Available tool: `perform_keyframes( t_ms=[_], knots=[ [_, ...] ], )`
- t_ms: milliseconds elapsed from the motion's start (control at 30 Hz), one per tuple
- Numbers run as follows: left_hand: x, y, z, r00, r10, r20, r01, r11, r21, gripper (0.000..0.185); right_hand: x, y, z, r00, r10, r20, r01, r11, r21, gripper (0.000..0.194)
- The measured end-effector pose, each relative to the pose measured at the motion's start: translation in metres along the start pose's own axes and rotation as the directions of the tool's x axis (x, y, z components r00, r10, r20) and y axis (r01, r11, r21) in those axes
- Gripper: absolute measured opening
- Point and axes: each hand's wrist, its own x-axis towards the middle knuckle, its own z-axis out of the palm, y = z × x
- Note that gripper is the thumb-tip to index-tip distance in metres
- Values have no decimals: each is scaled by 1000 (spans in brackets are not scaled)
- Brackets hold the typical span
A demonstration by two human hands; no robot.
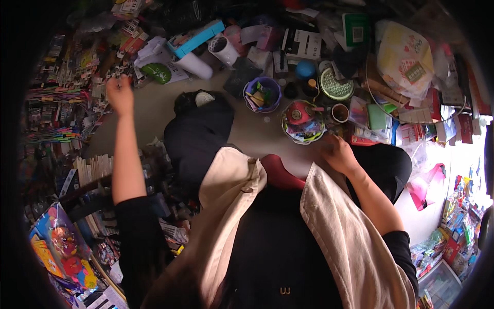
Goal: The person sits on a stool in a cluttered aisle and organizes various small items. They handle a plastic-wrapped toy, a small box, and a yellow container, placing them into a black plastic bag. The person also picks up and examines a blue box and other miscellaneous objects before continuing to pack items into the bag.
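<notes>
My left hand (120,95) reaches out to the left, in front of shelves densely packed with small goods (54,96). It is blurred, and whether its fingers hold anything is unclear. My right hand (339,154) hangs over my right thigh, fingers bent downward, close to a basket (305,142) of small wrapped items. A red, round object (298,112) lies on top in that basket. The right fingertips are blurred and partly hidden. Further off stands a purple basket (279,103) with small packets and wrappers inside.
A brown cup (340,112) and a green patterned round tin (336,84) stand beyond my right hand. White rolls (193,66) and a blue-edged box (200,38) lie at the back. A bulky printed bag (405,54) sits back right. Below me is a red seat (279,172).
</notes>
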Motion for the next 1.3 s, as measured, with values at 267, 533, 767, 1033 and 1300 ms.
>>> perform_keyframes(
  t_ms=[267, 533, 767, 1033, 1300],
  knots=[
    [-47, 71, 4, 941, -300, 155, 330, 915, -232, 49, 0, -9, -23, 988, -100, -117, 109, 992, 68, 39],
    [-17, 107, -43, 960, -273, 66, 280, 948, -154, 55, -21, -38, -39, 976, -129, -176, 152, 981, 124, 42],
    [15, 56, 37, 969, -223, 111, 248, 893, -374, 48, 5, -8, -10, 976, 1, -217, 20, 995, 93, 29],
    [-106, 14, 30, 843, -531, 89, 538, 837, -97, 55, 11, -1, -16, 969, 53, -242, -28, 994, 103, 25],
    [-186, -32, -52, 847, -530, 44, 531, 843, -86, 41, -8, -14, -20, 976, -37, -213, 67, 988, 137, 31]
  ],
)
